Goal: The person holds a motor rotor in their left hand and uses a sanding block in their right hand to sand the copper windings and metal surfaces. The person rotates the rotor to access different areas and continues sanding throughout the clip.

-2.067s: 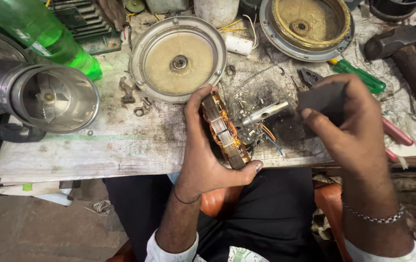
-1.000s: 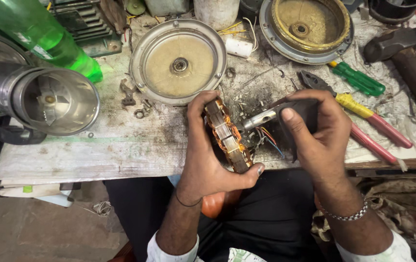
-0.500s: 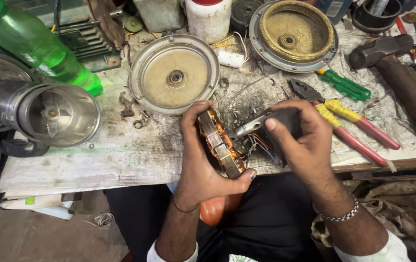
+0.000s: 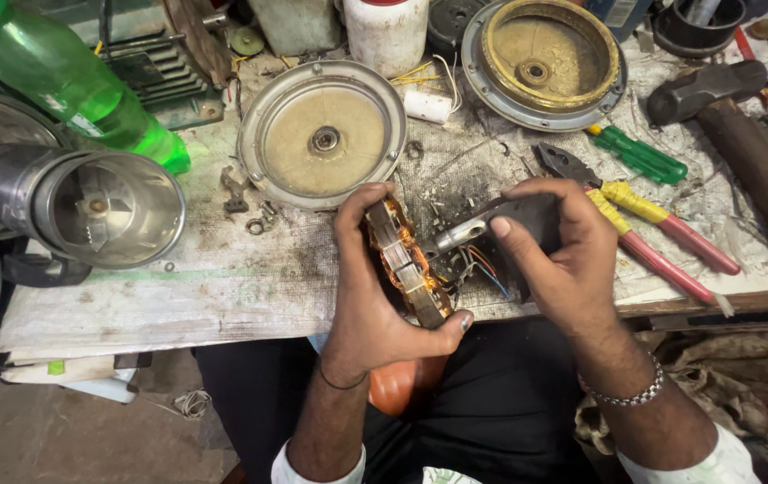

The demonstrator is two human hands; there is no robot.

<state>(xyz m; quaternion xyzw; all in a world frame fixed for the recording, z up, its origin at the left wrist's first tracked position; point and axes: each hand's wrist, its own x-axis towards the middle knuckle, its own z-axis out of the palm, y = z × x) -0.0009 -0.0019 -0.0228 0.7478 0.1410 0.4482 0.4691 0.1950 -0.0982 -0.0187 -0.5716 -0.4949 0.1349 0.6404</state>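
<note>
A copper-wound stator (image 4: 404, 262) is clamped on edge in the left hand (image 4: 368, 296), fingers over its top, thumb beneath. Just right of that grip, a dark block (image 4: 527, 220) is pinched by the right hand (image 4: 556, 255), above the coloured wires (image 4: 482, 267). Pliers (image 4: 635, 224) lie beyond the right knuckles.

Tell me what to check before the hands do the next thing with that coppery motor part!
1. Left hand grips the round copper-wound motor core: ok.
2. Right hand holds the black block by the silver shaft: ok.
3. Thin coloured wires free of fingers: cannot tell.
4. Red-and-yellow-handled pliers within reach on the worn workbench: ok.
5. Round cream metal cover lying flat, clear of the hands: ok.
</note>
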